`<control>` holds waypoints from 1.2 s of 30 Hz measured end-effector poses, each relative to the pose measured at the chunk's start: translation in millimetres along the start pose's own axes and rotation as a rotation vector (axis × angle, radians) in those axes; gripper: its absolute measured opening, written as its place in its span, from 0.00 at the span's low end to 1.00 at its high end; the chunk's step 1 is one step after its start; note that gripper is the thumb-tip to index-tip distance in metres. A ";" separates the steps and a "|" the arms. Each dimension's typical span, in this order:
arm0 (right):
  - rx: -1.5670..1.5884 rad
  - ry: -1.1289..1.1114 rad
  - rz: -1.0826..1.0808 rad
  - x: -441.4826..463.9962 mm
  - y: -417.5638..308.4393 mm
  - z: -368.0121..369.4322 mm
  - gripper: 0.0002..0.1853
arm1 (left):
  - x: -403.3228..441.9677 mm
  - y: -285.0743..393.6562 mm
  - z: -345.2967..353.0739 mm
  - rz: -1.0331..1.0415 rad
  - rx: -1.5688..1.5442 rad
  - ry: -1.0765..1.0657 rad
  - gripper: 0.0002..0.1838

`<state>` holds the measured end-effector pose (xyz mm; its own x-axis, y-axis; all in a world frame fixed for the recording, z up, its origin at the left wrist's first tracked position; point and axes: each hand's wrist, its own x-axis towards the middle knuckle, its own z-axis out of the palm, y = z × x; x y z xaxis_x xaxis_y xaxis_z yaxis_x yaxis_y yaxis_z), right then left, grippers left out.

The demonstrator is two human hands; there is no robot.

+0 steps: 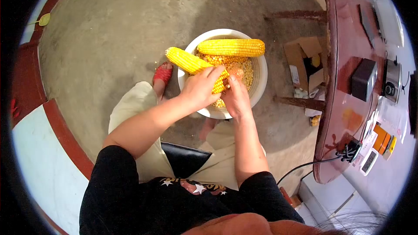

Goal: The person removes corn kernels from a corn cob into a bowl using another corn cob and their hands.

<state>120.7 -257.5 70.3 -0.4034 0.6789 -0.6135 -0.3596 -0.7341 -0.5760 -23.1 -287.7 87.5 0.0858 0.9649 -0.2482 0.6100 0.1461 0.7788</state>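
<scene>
My left hand (201,88) is wrapped round a yellow ear of corn (185,60), which slants over a white basket (184,43). At the near end of that ear, my right hand (238,97) is closed against it, fingers bent. Just beyond my right fingers shows a paler, orange patch like a partly bared cob (235,69); whether I grip it is hidden. A second full ear of corn (230,48) rests across the far part of the basket. Below both ears lie loose kernels (247,75), partly covered by my hands.
To the right stands a reddish-brown table (333,117) with a black box (364,79) and a cable on it. An open cardboard box (300,63) sits beneath its edge. My foot in a red sandal (163,74) is left of the basket, on the concrete floor (117,26).
</scene>
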 end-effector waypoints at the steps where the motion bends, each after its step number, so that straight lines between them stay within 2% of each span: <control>1: 0.036 0.030 -0.030 2.0 3.6 -1.3 0.23 | -1.3 -1.0 5.1 0.037 0.024 0.030 0.39; 3: -0.030 0.046 -0.029 1.8 5.7 -5.8 0.23 | -1.1 -2.3 10.4 0.079 0.047 0.054 0.39; 5: -0.116 0.037 -0.021 2.9 7.2 -8.6 0.22 | 1.4 -5.7 9.2 -0.027 -0.091 0.043 0.39; 9: -0.074 0.009 0.008 2.1 2.7 -7.1 0.21 | 7.7 -9.4 1.2 -0.106 -0.227 -0.006 0.41; 13: -0.033 0.073 -0.012 1.1 3.5 -1.5 0.20 | -0.5 -4.3 5.2 -0.011 0.007 0.080 0.40; 15: -0.040 0.130 -0.032 2.5 8.4 -0.7 0.20 | -4.1 -2.2 8.3 0.115 0.140 0.102 0.39; 17: -0.103 0.131 -0.133 5.5 14.3 -2.1 0.20 | -3.4 0.1 6.2 0.071 0.090 0.048 0.39; 19: -0.137 0.132 -0.113 3.3 12.8 -5.5 0.20 | -2.2 0.0 5.4 0.027 0.041 -0.002 0.39; 21: -0.172 0.128 -0.096 3.2 10.2 -11.9 0.20 | -0.3 -3.4 5.4 0.029 -0.090 0.047 0.37; 23: -0.291 0.083 -0.051 5.5 11.0 -21.0 0.20 | 3.1 -8.3 6.1 0.026 -0.090 0.060 0.37; 27: -0.076 0.065 -0.022 -1.5 1.0 1.8 0.20 | 4.1 -8.1 2.9 0.057 -0.079 0.136 0.37; 29: 0.003 0.039 -0.031 -0.6 2.6 3.5 0.20 | 2.0 -1.2 -1.5 0.029 -0.036 0.078 0.38; 30: 0.003 0.042 -0.028 0.2 5.3 2.7 0.20 | 1.0 2.2 -3.1 0.001 0.007 0.019 0.40; 33: -0.124 0.103 -0.117 1.4 10.9 3.1 0.20 | -1.5 -3.4 7.8 0.078 0.093 0.063 0.40; 36: -0.134 0.046 -0.097 2.5 9.4 -4.1 0.19 | 0.0 -3.5 4.9 0.044 0.027 0.022 0.39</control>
<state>119.8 -262.6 61.2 -0.3321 0.7484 -0.5741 -0.2779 -0.6593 -0.6987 -21.4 -289.3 82.0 0.0953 0.9749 -0.2013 0.6275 0.0981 0.7724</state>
